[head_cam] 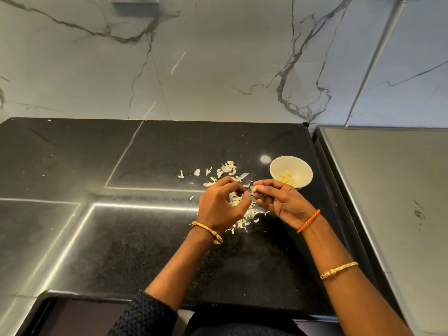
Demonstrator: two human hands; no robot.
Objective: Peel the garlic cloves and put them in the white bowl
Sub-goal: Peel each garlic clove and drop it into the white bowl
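Note:
My right hand (281, 201) pinches a pale garlic clove (254, 189) between thumb and forefinger, just above the black counter. My left hand (219, 204) hovers right beside it with curled fingers, its fingertips close to the clove; whether they touch it I cannot tell. The white bowl (291, 166) stands just behind my right hand and holds several peeled cloves (288, 178). Papery garlic skins (226, 169) lie scattered on the counter behind and under both hands.
The black granite counter (133, 238) runs to a marble wall (218, 69) at the back. A raised grey steel surface (388, 190) borders the counter on the right, close to the bowl. The counter's front edge is near my body.

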